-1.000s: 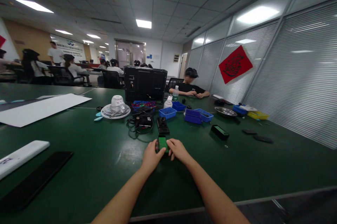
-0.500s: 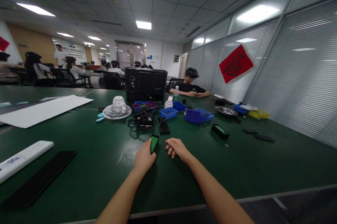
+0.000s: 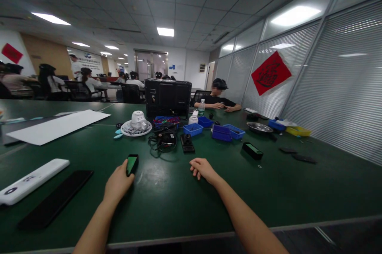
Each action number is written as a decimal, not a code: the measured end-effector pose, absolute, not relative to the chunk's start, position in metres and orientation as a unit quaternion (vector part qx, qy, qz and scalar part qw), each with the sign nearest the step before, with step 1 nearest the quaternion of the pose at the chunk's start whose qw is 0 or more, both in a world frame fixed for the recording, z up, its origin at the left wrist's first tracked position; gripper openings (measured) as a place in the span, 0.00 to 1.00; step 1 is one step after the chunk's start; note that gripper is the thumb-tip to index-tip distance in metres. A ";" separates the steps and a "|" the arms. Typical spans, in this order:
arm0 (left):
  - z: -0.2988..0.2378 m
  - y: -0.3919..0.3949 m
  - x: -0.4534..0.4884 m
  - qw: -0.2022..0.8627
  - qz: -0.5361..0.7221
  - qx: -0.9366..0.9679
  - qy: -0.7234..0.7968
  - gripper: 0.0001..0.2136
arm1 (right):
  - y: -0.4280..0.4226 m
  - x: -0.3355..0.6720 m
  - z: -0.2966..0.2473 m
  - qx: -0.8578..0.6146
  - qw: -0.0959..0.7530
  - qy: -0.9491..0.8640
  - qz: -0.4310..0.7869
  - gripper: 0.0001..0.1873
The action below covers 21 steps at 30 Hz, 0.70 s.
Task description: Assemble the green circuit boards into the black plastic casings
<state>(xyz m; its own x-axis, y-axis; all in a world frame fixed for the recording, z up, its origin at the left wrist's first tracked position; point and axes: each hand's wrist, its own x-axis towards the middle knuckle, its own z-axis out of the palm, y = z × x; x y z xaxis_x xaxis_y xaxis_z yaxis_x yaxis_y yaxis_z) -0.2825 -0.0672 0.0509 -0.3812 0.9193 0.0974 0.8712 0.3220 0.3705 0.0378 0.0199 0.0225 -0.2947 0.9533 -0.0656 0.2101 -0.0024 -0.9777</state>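
Note:
On the left of the table's near half, my left hand (image 3: 117, 182) is closed round a black, open-ended rectangular casing (image 3: 132, 164) whose middle looks green. The casing stands at or just above the table; contact is hard to make out. Farther right, my right hand (image 3: 204, 171) rests on the tabletop with its fingers curled in and no object showing in them. A black device on a flat base (image 3: 187, 143) lies beyond that hand. To the right sits a second black rectangular casing (image 3: 252, 150), similar to the held one, near a small ring (image 3: 259, 166).
A white fan (image 3: 137, 124), a black adapter with cables (image 3: 164, 141) and blue trays (image 3: 192, 129) line the table's middle. Behind them stands a black monitor-like casing (image 3: 168, 98). White (image 3: 36, 180) and black (image 3: 56, 200) long panels lie left. Another person (image 3: 219, 98) sits across.
My left hand has moved left with the black casing, away from my right hand. My right hand stays almost in place. The view has shifted slightly.

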 end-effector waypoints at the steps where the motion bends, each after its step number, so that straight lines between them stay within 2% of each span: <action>1: 0.052 -0.067 -0.290 0.067 0.186 0.544 0.815 0.30 | 0.020 0.038 0.022 -0.475 0.353 -0.612 0.524 0.09; 7: 0.051 -0.071 -0.309 0.032 0.236 0.505 0.829 0.35 | 0.021 0.040 0.021 -0.467 0.356 -0.616 0.526 0.10; 12: 0.050 -0.077 -0.304 -0.018 0.222 0.462 0.858 0.42 | 0.020 0.040 0.024 -0.470 0.356 -0.616 0.523 0.10; 17: 0.051 -0.076 -0.301 -0.001 0.192 0.468 0.863 0.30 | 0.019 0.040 0.027 -0.473 0.358 -0.615 0.519 0.10; 21: 0.049 -0.074 -0.288 0.006 0.187 0.497 0.848 0.26 | 0.020 0.041 0.028 -0.474 0.367 -0.612 0.516 0.08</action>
